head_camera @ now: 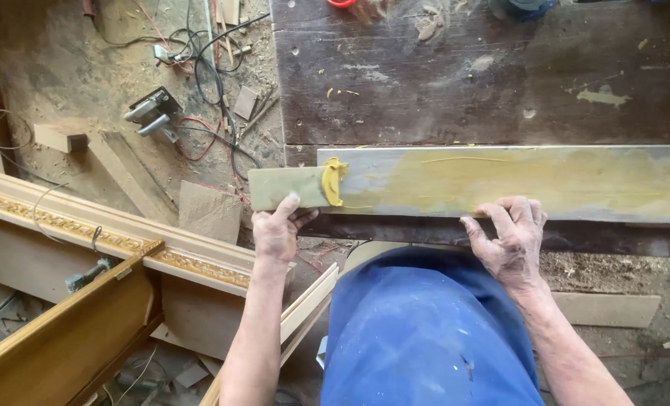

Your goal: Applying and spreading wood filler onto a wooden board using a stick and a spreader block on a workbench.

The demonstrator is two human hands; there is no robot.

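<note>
**Glue being spread on a board, both hands on the job**

A flat scraper card (286, 188), greenish and rectangular, is gripped in the left hand (277, 231). The thumb is laid on its top face and the other fingers are curled under its near edge, so it's closed tight on the card. A thick ridge of yellow glue (333, 181) is piled up just past the fingertips, right where the far end of the card meets the board (515, 183).

The board itself is laid flat across a dark, scarred workbench (462, 83), running off to the right of the card. Most of its face is already smeared with a thin yellowish film.

The right hand (509, 237) is rested on the board's near edge, well apart from the left. Its fingers are bent and spread a bit, pressed down on the wood rather than wrapped around anything.

Below the hands, blue clothing (425, 331) dusted with white is seen. Off to the left of the left hand, gold-trimmed moulding (72, 225) is stacked, and further out on the sawdusty floor a power tool (153, 113) is left among tangled cables (207, 83) and offcuts.
</note>
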